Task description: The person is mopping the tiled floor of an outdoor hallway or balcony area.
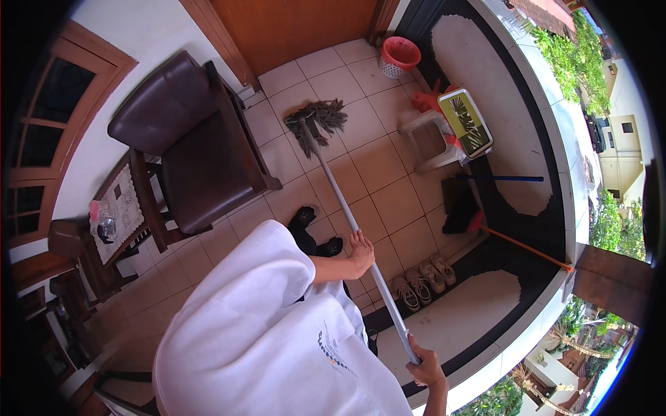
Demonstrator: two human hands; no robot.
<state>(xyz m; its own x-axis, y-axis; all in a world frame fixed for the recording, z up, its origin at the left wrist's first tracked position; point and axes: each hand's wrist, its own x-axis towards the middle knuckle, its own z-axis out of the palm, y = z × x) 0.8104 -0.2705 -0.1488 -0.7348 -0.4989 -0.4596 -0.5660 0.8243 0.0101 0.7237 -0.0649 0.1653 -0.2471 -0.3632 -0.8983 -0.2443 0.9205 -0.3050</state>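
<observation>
While left hand and right hand clasp the mop, wiping the far tiles seems underway, another stroke probably needing steady guidance.

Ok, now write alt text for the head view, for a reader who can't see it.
A person's left hand and right hand grip a grey-handled string mop, its strands on a tiled floor. A brown armchair stands to the left; two pairs of shoes sit to the right.
</observation>
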